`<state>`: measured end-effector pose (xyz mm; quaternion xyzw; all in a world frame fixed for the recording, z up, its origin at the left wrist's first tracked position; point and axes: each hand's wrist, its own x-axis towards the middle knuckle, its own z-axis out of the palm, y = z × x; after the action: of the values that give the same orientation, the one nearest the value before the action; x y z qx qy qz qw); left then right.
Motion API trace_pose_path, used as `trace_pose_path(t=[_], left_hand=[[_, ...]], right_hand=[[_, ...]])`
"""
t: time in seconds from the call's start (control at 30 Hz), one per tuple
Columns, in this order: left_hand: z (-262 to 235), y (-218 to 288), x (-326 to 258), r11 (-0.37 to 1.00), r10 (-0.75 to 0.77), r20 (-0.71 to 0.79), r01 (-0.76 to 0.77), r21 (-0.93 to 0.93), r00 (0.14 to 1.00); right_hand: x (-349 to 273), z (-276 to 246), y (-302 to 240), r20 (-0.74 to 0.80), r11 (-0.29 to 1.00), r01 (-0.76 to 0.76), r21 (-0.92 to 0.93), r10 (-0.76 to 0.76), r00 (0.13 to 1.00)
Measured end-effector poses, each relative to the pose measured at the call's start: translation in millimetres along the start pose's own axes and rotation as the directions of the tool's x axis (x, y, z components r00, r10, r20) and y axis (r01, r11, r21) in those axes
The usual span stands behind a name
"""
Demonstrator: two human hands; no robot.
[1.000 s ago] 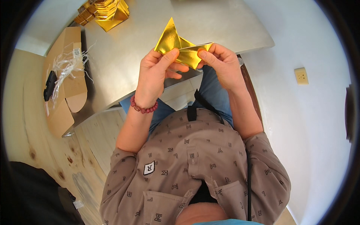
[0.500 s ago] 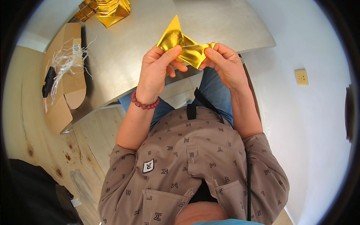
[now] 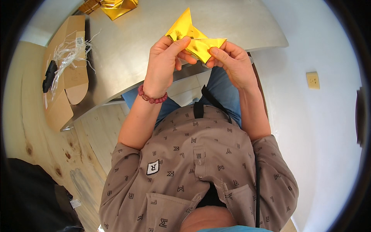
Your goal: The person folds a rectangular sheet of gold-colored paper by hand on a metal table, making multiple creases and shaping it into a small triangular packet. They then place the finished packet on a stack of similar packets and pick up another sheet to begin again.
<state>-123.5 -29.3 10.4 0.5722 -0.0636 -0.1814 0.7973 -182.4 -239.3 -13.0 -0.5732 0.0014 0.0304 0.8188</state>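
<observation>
A shiny gold folded paper (image 3: pixel 201 46) is held up between both hands over the near edge of the metal table. One pointed flap of it rises at the upper left, and a flat triangular flap lies toward the right. My left hand (image 3: pixel 165 54) pinches its left part, thumb on top and fingers curled beneath. With thumb and fingers, my right hand (image 3: pixel 230 60) grips the right flap near its lower edge. The fingers under the paper are partly hidden. A string of dark red beads (image 3: pixel 151 96) circles my left wrist.
More gold folded papers (image 3: pixel 118 8) are stacked at the far left of the metal table (image 3: pixel 127 46). An opened cardboard box (image 3: pixel 73 73) at the table's left end carries clear plastic strips (image 3: pixel 73 58) and a black object (image 3: pixel 49 76). A white wall with an outlet (image 3: pixel 312 80) stands to the right.
Both hands and the gold paper sit slightly higher and farther right in view. The table and box have shifted upward too. Both hands keep hold of the paper.
</observation>
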Motion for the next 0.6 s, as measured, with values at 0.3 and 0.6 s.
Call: trace_pose_path(t=[0.3,0.6], left_hand=[[2.4,2.3,-1.8,0.999,0.037,-0.014,-0.037,0.039,0.999],[5.8,2.2,-5.8,0.998,0.036,-0.05,-0.034,0.05,0.998]], right_hand=[[-0.1,0.8,6.5,0.018,0.994,0.036,-0.1,-0.035,0.999],[-4.0,9.2,5.3,0.033,0.995,-0.002,-0.099,0.006,0.999]])
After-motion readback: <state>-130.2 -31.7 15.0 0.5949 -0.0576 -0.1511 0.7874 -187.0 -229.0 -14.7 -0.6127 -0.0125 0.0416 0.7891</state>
